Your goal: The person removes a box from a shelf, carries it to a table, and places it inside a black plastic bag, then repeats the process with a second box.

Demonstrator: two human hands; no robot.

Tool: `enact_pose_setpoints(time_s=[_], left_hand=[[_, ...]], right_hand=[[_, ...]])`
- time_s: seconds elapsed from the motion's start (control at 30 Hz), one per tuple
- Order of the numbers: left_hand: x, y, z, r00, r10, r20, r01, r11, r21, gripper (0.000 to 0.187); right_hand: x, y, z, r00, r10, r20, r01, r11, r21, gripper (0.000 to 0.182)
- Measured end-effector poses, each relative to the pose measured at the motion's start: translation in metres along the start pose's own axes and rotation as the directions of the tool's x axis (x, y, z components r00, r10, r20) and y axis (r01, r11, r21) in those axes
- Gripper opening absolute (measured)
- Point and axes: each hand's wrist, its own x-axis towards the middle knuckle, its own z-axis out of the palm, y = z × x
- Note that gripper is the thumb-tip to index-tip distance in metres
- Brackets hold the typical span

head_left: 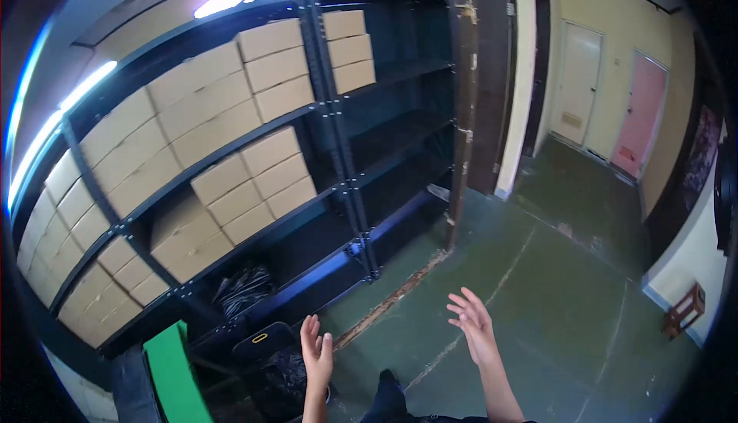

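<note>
My left hand (316,346) is raised in front of me with nothing in it, its fingers apart from the thumb. Black plastic (286,377) and a dark case with a yellow-rimmed handle (260,338) lie just left of it. My right hand (473,321) is also held up over the green floor (553,331), fingers spread and holding nothing. Neither hand touches an object. Ahead and to the left, a black metal shelving rack (330,108) carries several stacked cardboard boxes (207,100).
A black bag (244,288) sits on the lowest shelf. Near my left is a bright green panel (175,377). A worn strip (392,297) crosses the floor to a brown post (461,116). Farther right are a white door (578,81), a pink door (642,112) and a small wooden stool (684,310).
</note>
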Motion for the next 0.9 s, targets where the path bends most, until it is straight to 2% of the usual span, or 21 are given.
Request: enact_pose_setpoints(time_s=[0.3,0.47,0.63,0.9], left_hand=[[0.158,-0.030,0.073,0.989,0.065,0.131,-0.050,0.992,-0.115,0.054],[0.244,-0.035,0.109,0.982,0.056,0.179,-0.029,0.988,-0.154,0.055],[0.310,-0.024,0.129,0.977,0.058,0.206,-0.008,0.972,-0.233,0.055],[0.400,-0.042,0.161,0.966,0.069,0.247,-0.014,0.975,-0.221,0.054]], right_hand=[[0.136,0.004,-0.018,0.991,-0.089,-0.099,0.088,0.996,-0.016,0.053],[0.235,0.008,-0.002,0.993,-0.095,-0.074,0.095,0.995,0.001,0.055],[0.312,0.009,0.015,0.984,-0.174,-0.029,0.173,0.985,-0.013,0.054],[0.420,0.028,0.015,0.978,-0.208,0.027,0.208,0.978,-0.011,0.055]])
